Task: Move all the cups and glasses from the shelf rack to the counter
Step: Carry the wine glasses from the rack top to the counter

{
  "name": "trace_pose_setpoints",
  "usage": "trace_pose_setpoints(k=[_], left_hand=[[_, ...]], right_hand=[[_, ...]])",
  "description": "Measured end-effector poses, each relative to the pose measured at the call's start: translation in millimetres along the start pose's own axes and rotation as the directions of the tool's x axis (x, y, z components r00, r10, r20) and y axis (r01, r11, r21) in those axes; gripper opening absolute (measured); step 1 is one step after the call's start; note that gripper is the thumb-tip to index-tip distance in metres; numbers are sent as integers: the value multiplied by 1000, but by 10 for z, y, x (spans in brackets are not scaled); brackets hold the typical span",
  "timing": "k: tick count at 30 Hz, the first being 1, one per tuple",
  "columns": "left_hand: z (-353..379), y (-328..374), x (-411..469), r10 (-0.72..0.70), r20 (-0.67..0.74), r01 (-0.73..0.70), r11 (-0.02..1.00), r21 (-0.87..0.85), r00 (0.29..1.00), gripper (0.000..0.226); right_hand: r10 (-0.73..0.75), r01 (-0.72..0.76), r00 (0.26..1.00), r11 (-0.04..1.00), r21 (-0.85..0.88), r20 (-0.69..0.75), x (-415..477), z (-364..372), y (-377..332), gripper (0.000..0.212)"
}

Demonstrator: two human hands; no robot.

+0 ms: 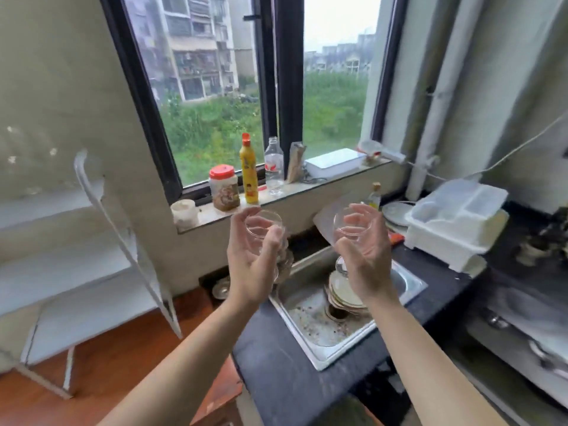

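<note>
Both hands are raised at frame centre, above the steel sink [408, 282]. The left hand [253, 256] is wrapped around a clear round-bowled drinking glass [265, 224], fingers curled on its bowl, rim tilted toward the camera. The right hand [364, 250] grips a second clear drinking glass [350, 224] the same way. Both glasses are held in the air, apart from each other, over the sink set in the dark stone desk [276, 373]. A stack of dirty plates [344, 292] lies in the sink. The white metal shelf rack [92, 262] stands at left of frame, blurred; its contents cannot be made out. A white plastic dish drainer [455, 222] sits on the desk at right.
</note>
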State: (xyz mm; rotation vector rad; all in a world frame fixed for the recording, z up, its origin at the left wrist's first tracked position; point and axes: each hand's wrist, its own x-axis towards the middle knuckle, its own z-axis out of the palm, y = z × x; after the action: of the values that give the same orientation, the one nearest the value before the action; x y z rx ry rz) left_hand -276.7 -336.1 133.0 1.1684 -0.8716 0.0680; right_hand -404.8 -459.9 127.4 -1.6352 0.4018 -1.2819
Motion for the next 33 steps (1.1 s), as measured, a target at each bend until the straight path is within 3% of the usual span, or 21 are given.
trace_pose_setpoints(k=[11,15,23,29,33], left_hand=[[2966,171,-1126,-102,366,179,967,-182,925,36],[3780,155,-1312,-123,455,228,956,-184,882,48],[5449,-350,-1593,-102,623,284,938,-200,776,40],[7165,-195,-1869,-29,778,379,884,-274,628,39],[8107,194,-2288,62,881,472,826,-309,469,41]], right_hand=[[96,-139,955,981,-136,-280,-205,-3245,10,47],[68,-145,920,974,-176,-385,-191,-4047,34,49],[86,-307,797,910,-279,-598,-92,-5400,412,51],[3,-436,680,806,-400,-734,130,-6676,257,54],[-105,-530,527,735,-423,-843,-76,-7459,-10,56]])
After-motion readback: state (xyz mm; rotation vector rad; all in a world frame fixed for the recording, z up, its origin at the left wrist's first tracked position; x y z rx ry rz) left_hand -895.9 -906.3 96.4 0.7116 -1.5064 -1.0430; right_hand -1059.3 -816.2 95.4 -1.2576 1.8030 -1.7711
